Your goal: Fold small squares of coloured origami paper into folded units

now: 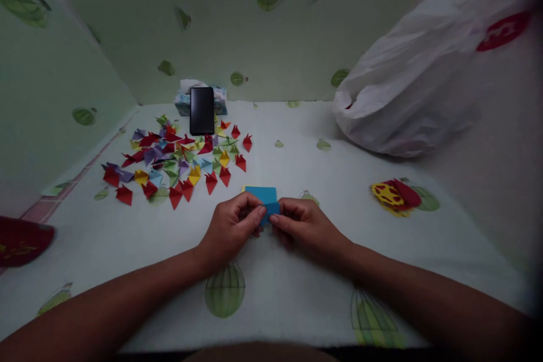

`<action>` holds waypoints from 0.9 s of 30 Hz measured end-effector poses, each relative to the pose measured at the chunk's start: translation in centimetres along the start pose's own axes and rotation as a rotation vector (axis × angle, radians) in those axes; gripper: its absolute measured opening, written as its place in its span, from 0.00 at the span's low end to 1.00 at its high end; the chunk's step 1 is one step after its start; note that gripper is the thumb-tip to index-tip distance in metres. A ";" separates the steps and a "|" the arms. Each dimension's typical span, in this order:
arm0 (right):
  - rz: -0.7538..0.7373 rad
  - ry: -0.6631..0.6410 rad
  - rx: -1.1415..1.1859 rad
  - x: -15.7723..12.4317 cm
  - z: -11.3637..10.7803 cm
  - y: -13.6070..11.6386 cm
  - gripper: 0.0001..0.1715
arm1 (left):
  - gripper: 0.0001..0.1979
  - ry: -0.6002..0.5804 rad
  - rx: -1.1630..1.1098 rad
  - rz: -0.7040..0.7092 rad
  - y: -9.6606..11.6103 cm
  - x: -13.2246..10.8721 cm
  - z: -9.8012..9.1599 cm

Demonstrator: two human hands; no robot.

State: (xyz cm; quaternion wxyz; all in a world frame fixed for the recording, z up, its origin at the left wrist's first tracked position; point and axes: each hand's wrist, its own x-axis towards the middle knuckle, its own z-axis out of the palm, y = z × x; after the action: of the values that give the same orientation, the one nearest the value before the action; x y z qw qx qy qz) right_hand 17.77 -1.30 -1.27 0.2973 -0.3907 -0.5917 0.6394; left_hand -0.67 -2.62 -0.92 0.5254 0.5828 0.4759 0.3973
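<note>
Paper, one blue sheet (265, 197), lies at centre, its near edge pinched by the fingertips of the left hand (231, 230) and right hand (304, 227). Far left lie dozens of folded pieces (178, 161), too many to count, and one phone (202, 110). One white bag (419, 79) sits far right.

The blue paper (263, 196) is small, folded, flat; its near edge sits pinched between left hand (231, 227) and right hand (304, 225).

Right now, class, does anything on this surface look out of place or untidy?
The folded paper pieces lie scattered loosely, not stacked. A phone leans against the tissue box behind them. The held blue paper looks undamaged.
</note>
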 end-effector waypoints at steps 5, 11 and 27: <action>-0.146 0.067 -0.310 -0.2 -0.3 -0.4 0.16 | 0.09 -0.069 0.105 0.015 0.0 0.1 -0.2; -0.157 0.063 -0.312 -0.4 -0.1 0.0 0.18 | 0.11 -0.065 0.140 0.017 0.0 -0.1 -0.2; -0.105 0.083 -0.202 -0.3 0.0 0.1 0.08 | 0.07 -0.180 0.104 0.024 -0.4 0.3 -0.3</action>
State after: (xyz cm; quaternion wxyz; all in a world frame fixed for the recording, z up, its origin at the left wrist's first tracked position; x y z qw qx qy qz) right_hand 17.92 -1.55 -1.38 0.3135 -0.4133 -0.6600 0.5434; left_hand -0.98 -2.23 -1.33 0.5304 0.6480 0.4398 0.3245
